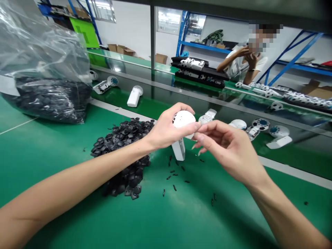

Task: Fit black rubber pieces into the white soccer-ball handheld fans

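My left hand (pixel 164 129) is wrapped round the round head of a white handheld fan (pixel 184 119), whose handle points down toward the table. Black patches show at the head's left edge. At the fan's right side, my right hand (pixel 233 147) has its thumb and index fingertips pinched together, close to my left thumb. Whatever they pinch, if anything, is too small to make out. Below the hands, several small black strips (pixel 174 187) lie scattered on the green table (pixel 181 221). A heap of black five-sided pieces (pixel 124 138) lies left of the fan, partly behind my left forearm.
A clear plastic bag (pixel 49 97) of black pieces stands at the left. Beyond the table's pale edge runs a dark green conveyor belt (pixel 159 88) carrying several white fans (pixel 135 96). Across it, a person (pixel 246 62) sits near stacked black trays (pixel 199 77).
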The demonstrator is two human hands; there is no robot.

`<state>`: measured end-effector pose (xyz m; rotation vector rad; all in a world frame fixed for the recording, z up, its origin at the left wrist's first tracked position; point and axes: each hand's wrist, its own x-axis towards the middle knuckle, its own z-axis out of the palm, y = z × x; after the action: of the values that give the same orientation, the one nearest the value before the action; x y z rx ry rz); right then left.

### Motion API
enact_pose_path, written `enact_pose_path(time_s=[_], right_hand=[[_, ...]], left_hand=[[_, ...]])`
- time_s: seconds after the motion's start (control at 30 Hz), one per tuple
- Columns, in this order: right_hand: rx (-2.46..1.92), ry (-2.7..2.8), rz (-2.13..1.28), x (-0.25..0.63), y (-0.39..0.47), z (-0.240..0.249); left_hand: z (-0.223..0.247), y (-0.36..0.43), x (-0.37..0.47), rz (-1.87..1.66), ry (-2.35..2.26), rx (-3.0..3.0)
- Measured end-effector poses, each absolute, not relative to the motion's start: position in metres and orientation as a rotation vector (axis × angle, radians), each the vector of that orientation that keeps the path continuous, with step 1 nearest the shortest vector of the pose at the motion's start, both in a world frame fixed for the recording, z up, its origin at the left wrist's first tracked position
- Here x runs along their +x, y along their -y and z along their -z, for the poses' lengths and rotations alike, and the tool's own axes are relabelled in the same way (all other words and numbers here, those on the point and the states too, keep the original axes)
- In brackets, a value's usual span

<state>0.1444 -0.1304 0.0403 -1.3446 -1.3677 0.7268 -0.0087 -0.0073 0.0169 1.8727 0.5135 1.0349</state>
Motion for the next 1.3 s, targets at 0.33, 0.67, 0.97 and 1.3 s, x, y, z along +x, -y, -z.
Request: enact_pose_path(time_s=[0.33,0.67,0.97,1.3], right_hand=[[-1.257,1.252,-0.809,0.146,0.109,-0.025],[-1.234,1.251,-0.727,0.14,0.113,-0.028],[-1.245,1.262,-0.697,0.138,0.118,-0.024],[-1.243,1.452,-0.982,0.151,0.129,-0.048]], left_hand=[[-0.021,0.001,-0.009,-1.048,-0.579,1.862],[-0.02,0.007,-0.008,-1.022,-0.565,1.846],[-0.02,0.006,-0.011,-0.945,-0.554,1.858],[-0.013,-0.004,-0.014,-0.979,-0.492,1.877]])
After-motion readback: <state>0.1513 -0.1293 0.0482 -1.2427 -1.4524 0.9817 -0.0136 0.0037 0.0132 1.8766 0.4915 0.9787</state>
